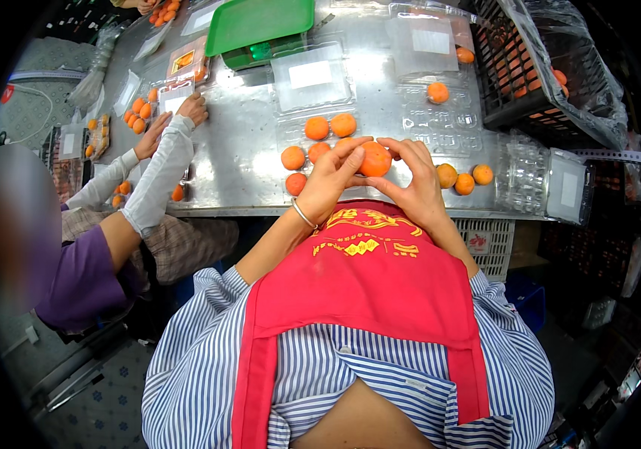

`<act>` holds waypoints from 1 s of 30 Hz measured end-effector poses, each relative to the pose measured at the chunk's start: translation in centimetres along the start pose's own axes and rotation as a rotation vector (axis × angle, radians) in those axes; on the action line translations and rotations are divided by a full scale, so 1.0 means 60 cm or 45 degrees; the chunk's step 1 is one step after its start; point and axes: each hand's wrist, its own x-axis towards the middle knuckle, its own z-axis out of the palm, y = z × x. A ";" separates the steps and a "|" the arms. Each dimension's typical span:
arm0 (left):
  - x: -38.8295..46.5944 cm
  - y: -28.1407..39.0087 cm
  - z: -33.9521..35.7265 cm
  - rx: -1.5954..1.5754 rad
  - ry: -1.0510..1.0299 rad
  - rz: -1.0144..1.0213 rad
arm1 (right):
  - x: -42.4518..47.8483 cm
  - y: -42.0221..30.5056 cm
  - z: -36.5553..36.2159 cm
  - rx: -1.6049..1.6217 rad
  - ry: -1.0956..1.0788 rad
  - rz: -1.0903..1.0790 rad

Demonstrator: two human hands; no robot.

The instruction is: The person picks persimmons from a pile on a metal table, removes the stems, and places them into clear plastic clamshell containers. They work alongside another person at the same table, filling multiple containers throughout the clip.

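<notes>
Between my two hands, just above the table's near edge, is an orange mandarin-like fruit (376, 160). My left hand (329, 178) grips its left side, and my right hand (417, 181) curves around its right side with fingertips touching it. Several similar fruits, among them one orange fruit (316, 128), sit in a clear plastic clamshell tray (285, 133) beyond and left of my hands. The tray's lid (292, 92) lies folded back, with a white label on it. My hands partly hide the tray. A few loose fruits (464, 183) rest right of my right hand.
Another open clear tray (444, 132) holds one fruit. A black plastic crate (514, 73) lined with film stands at the right, beside stacked clear trays (522, 174). A green tray (261, 25) is at the back. A co-worker's hands (192, 109) handle a package at the left.
</notes>
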 end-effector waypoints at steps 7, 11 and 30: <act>0.007 -0.003 -0.017 0.081 0.018 -0.049 | 0.013 0.012 -0.023 0.185 -0.117 -0.083; 0.013 -0.013 -0.018 0.082 0.000 -0.063 | 0.021 0.010 -0.018 0.193 -0.140 -0.178; 0.027 -0.017 -0.038 0.023 0.205 -0.199 | 0.084 0.350 -0.111 -0.743 0.078 0.026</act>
